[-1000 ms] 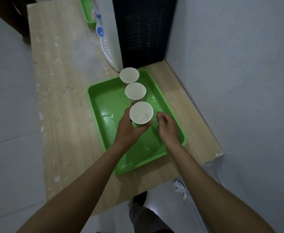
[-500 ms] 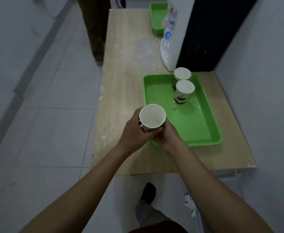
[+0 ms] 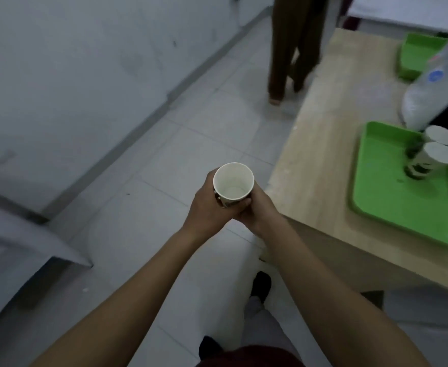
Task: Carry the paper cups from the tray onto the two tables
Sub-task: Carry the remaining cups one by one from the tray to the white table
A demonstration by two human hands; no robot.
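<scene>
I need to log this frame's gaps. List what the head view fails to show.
- Held cup: its printed side is covered by the left hand and right hand.
- Green tray: cut off by the right edge.
- Two cups left on it: print blurred by motion.
- Second table: not clearly in view.

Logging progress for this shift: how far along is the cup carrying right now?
Done: nothing shows as delivered; no cup stands on a table outside the tray. In hand: one paper cup, upright, held by the left hand and right hand over the floor, away from the wooden table. Left: two cups wait on the green tray.
</scene>
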